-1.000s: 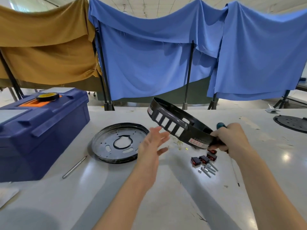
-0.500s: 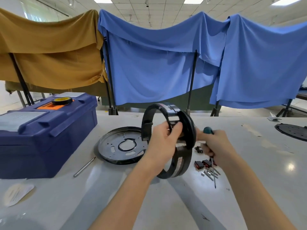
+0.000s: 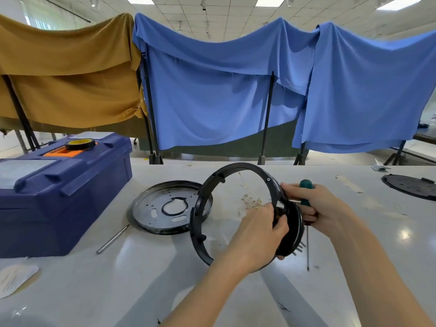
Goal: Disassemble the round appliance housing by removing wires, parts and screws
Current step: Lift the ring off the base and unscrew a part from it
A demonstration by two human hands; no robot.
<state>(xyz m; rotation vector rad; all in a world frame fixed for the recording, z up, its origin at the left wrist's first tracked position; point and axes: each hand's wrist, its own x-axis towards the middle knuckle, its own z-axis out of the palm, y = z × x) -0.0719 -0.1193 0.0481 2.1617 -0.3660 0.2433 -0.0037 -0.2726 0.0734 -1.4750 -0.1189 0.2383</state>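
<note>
**Position of the work.** The ring housing is held on edge above the bench, in front of the person and between both hands, with its open face turned toward the camera. This attitude is judged to expose the inner rim and its moulded bosses for access.

**Left hand.** The left hand takes the ring at its right-hand section. Its grip is closed; fingers and thumb curl round the rim and pinch a small dark part there (what that part is cannot be told).

**Right hand.** The right hand backs the same section from outside. Its grip is wrapped round the green handle of the screwdriver, shaft pointing down toward the bench; the fingertips touch the ring's outer edge. This hold probably steadies the ring and leaves the tool at hand for the next fastener.

**Parts on the bench.**
- The metal base plate lies flat just behind and to the left of the ring, which partly overlaps it in view.
- Loose screws lie beside the ring's lower right edge; they are judged to be removed hardware set aside.
- A thin metal rod lies between the plate and the blue toolbox; a roll of tape sits on the toolbox lid.
- A dark perforated disc lies well apart at the far right.

**Markings.** No brand name is legible. The pale label panel on the toolbox lid and the paper sheet at the near left edge carry print too blurred to read; the ring shows no readable writing from this side.
</note>
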